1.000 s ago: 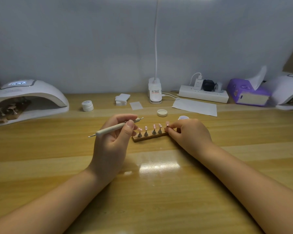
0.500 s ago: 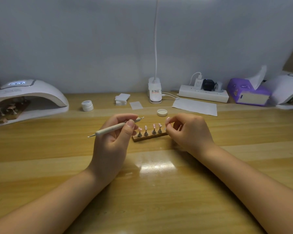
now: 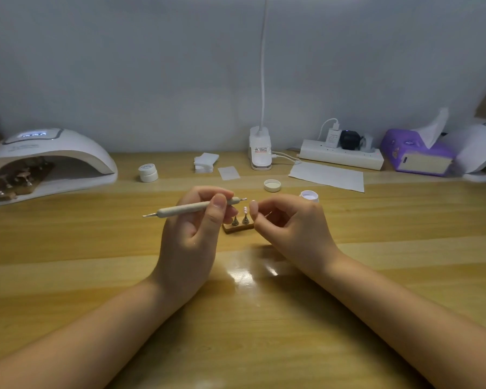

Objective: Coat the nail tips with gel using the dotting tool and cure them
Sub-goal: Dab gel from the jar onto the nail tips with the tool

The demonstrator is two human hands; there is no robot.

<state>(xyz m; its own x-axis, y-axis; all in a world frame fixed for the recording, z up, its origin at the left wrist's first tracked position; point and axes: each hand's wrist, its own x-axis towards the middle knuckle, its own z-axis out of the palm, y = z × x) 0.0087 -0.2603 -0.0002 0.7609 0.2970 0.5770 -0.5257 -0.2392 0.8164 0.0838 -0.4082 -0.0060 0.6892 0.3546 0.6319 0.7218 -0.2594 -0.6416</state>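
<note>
With our left hand (image 3: 192, 234) gripping the dotting tool (image 3: 191, 207), which lies nearly level with its working end pointing right, we bring that end just beside the nail tip (image 3: 253, 204) pinched in our right hand (image 3: 289, 228), both raised above the wooden holder (image 3: 237, 228).

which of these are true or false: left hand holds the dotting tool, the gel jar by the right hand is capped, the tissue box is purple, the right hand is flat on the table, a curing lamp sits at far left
1. The left hand holds the dotting tool. True.
2. The gel jar by the right hand is capped. False: it stands open, and a loose lid lies on the table behind it.
3. The tissue box is purple. True.
4. The right hand is flat on the table. False: it is raised beside the nail tip holder, thumb and forefinger pinched on a nail tip.
5. A curing lamp sits at far left. True.
</note>
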